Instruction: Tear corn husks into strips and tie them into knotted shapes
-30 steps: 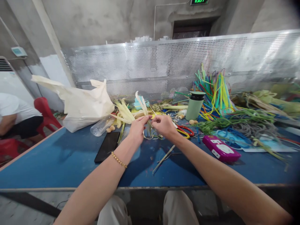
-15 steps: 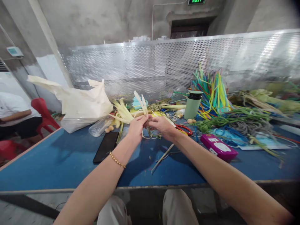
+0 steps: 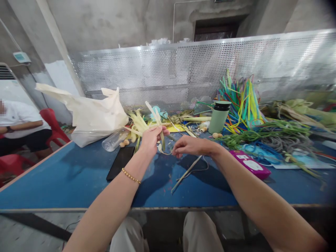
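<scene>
My left hand (image 3: 153, 138) is closed on a small bundle of pale corn husk (image 3: 157, 117). Its light strips stick up above the fingers and a greenish end hangs below. A thin curled strip of husk (image 3: 164, 152) runs from under the bundle to the bent fingertips of my right hand (image 3: 185, 145), which look pinched on its end. Behind my left hand lies a pile of loose corn husks (image 3: 138, 120). On the table below my right hand rests a long dry strip (image 3: 186, 175).
A white plastic bag (image 3: 98, 113), clear bottle (image 3: 114, 140) and black phone (image 3: 120, 162) are on the left of the blue table (image 3: 65, 182). To the right are a green tumbler (image 3: 219, 117), purple pack (image 3: 250, 163), green cords (image 3: 275, 129) and colourful strips (image 3: 244, 101). A seated person (image 3: 21, 122) is at far left.
My right hand has moved away from my left, to the right and slightly down, opening a gap between them. The left hand keeps hold of the husk bundle. The view has shifted slightly.
</scene>
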Available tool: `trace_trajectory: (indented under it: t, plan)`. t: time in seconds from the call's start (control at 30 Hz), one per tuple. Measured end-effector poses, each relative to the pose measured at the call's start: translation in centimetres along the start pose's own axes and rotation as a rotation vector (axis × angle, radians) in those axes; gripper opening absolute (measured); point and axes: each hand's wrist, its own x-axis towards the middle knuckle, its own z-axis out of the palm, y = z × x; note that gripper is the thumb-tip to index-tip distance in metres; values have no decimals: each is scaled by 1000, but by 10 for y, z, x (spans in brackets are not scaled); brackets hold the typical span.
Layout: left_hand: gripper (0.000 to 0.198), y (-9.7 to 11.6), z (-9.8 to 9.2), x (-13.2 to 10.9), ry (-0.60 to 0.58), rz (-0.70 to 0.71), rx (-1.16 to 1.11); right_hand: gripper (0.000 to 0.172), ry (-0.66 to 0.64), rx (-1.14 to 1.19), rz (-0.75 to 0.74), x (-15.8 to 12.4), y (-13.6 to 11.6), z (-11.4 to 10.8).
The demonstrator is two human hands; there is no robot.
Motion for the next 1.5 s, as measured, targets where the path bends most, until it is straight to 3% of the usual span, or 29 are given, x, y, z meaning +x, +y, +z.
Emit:
trace_trajectory:
  t: [0.03, 0.17, 0.23, 0.3, 0.57, 0.7, 0.77, 0.87, 0.97, 1.1, 1.3, 1.5]
  plan:
    - [10, 2, 0, -1, -1, 5, 13, 21, 50, -62, 20, -3, 4, -7]
    - [10, 11, 0, -3, -17, 6, 79, 34, 495, -284, 157, -12, 25, -31]
    - [11, 16, -1, -2, -7, 8, 109, 33, 608, -408, 257, -14, 36, -38]
    - [11, 19, -3, 0, 5, 14, 146, 22, 658, -518, 274, -13, 42, -39]
    - [17, 13, -8, 6, 0, -10, 279, 20, 450, -522, 187, -6, 31, -22]
    - [19, 7, -9, 8, -43, -17, 282, 24, 204, -347, 132, -1, 30, -6]
    - [20, 4, -10, 8, -73, -19, 270, 18, 149, -294, 104, 0, 30, -1]
    - [16, 2, -11, 9, -114, -5, 263, 13, 264, -144, 31, -3, 25, -6]
    - [13, 1, -11, 8, -159, 16, 247, 24, 455, 176, 59, -11, 19, -17]
    - [13, 2, -7, 4, -215, 10, 181, 34, 496, 466, 41, -14, 11, -16]
    - [8, 4, -2, -3, -296, -204, 27, 31, 493, 264, -49, -4, 4, -3]
    - [10, 6, -3, -4, -350, -269, -23, 32, 733, 242, -6, -6, 10, -12]
